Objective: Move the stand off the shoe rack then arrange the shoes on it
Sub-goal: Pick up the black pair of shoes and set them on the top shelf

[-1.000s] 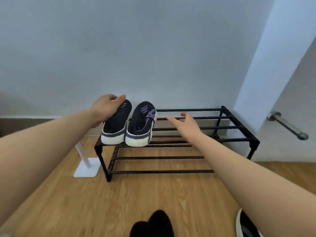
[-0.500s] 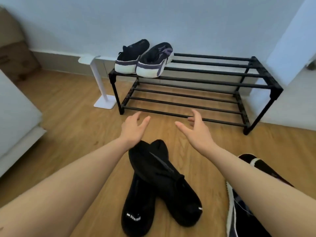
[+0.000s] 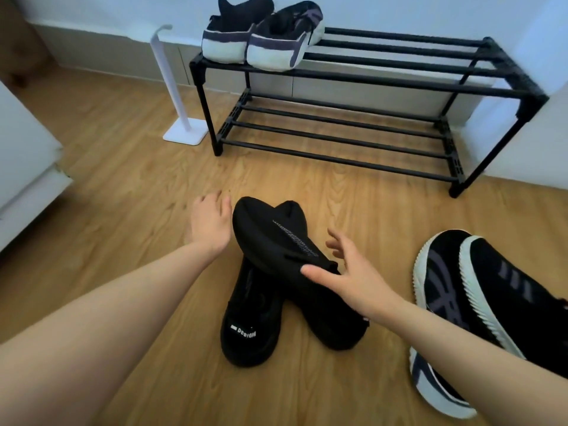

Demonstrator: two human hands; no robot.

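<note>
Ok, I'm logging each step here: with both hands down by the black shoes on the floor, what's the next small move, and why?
Probably close both hands on the black pair and lift it. The left hand and right hand sit open on either side, the right thumb touching the upper shoe. One pair is already on the shoe rack, with bare bars beside it.

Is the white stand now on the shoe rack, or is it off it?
Off. The white stand stands upright on the wooden floor, left of the shoe rack, its base flat beside the rack's leg.

Both open hands, left hand (image 3: 210, 221) and right hand (image 3: 350, 272), flank crossed black shoes (image 3: 276, 272) before the shoe rack (image 3: 368, 75).
</note>
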